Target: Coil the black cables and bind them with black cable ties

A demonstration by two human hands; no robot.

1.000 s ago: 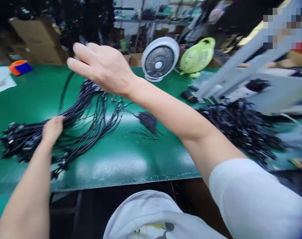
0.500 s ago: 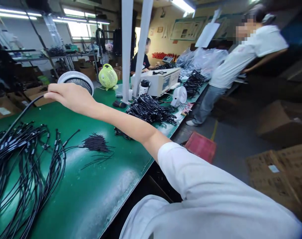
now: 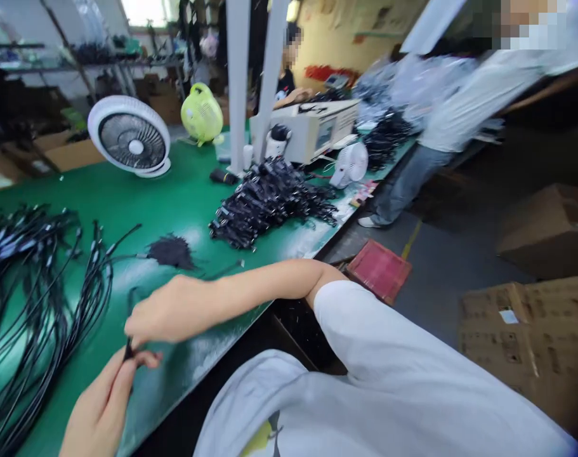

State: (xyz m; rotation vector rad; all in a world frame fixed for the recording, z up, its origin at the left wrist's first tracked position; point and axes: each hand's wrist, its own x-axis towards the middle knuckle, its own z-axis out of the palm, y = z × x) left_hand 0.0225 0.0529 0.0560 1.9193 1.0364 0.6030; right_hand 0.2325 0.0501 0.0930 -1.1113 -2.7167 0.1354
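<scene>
Low over the near edge of the green table (image 3: 193, 197), my two hands meet. My left hand (image 3: 101, 397) pinches a thin black cable (image 3: 128, 348) between thumb and fingers. Right above it, my right hand (image 3: 167, 311) is closed on the same cable, which is blurred and mostly hidden by the fingers; a short loop shows above the knuckles. To the left lies a spread bundle of black cables (image 3: 45, 317) with pale tags near their ends. Just beyond my right hand is a small heap of short black ties (image 3: 171, 251).
A bigger pile of black cables (image 3: 274, 200) lies farther along the table. Behind it stand a white fan (image 3: 129, 136), a green fan (image 3: 202, 114), white posts (image 3: 238, 82) and a boxy machine (image 3: 312, 130). A person (image 3: 479, 114) stands at right, beyond a red crate (image 3: 380, 270).
My right hand has come down and back from the far left of the table, where it held a cable. My left hand has come into view, and both now meet on a cable.
</scene>
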